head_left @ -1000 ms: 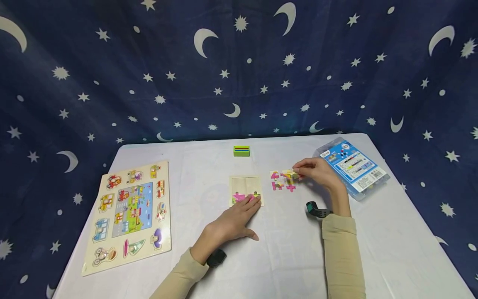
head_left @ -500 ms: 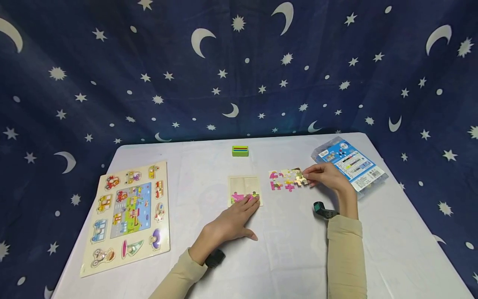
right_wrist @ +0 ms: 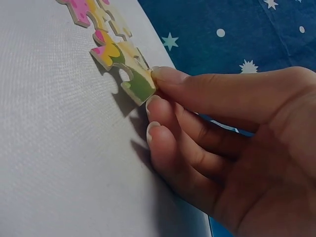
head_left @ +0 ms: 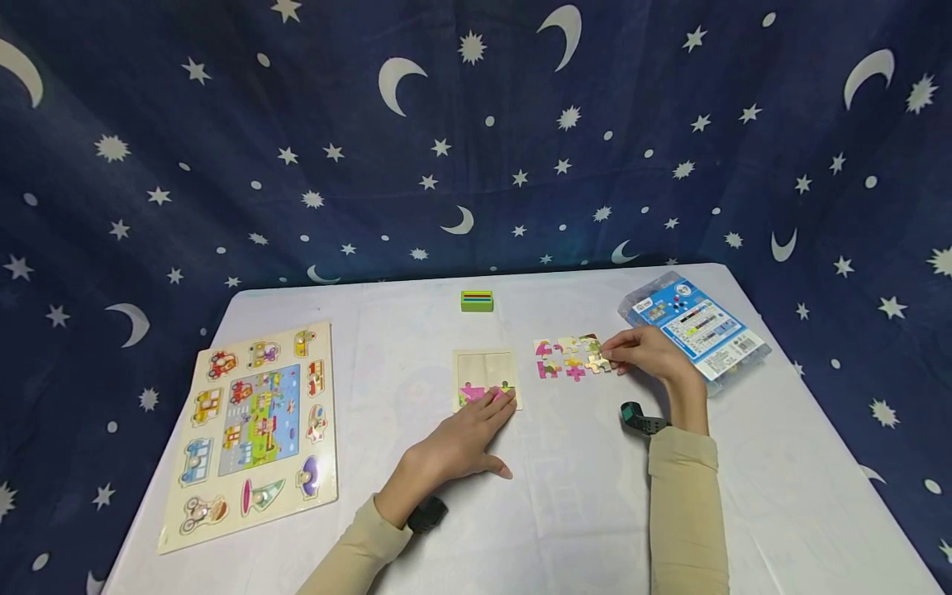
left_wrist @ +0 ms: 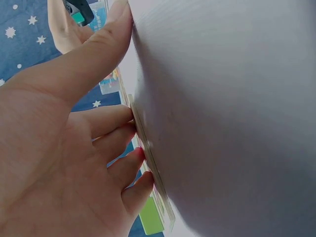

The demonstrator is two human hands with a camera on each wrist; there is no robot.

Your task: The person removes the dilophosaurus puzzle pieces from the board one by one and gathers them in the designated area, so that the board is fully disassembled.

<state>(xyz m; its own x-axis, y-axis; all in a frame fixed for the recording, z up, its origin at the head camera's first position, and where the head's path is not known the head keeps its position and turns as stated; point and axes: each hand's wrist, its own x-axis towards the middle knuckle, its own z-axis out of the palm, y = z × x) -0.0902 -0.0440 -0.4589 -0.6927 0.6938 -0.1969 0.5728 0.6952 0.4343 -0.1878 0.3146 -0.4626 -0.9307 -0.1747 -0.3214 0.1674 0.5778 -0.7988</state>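
My left hand [head_left: 464, 442] lies with fingers extended on the lower edge of a small square wooden puzzle tray [head_left: 485, 362]. Pink and green puzzle pieces [head_left: 472, 392] fill part of the tray's near half, partly hidden by those fingers. In the left wrist view the fingertips touch the thin tray [left_wrist: 148, 143] from above. To the right of the tray, my right hand [head_left: 649, 355] pinches a green, yellow and pink puzzle piece [right_wrist: 129, 66] between thumb and fingers. That piece is tilted slightly off the white cloth, beside several loose puzzle pieces [head_left: 550, 369].
A large wooden vehicle puzzle board [head_left: 316, 479] lies at the left. A small green box [head_left: 477, 304] stands at the back. Behind my right hand is a clear plastic case [head_left: 702, 326] with a blue label. A starry curtain [head_left: 476, 165] hangs behind the table.
My right hand has moved slightly right from over the loose pieces to their right end, where it pinches a piece. My left hand has stayed on the tray.
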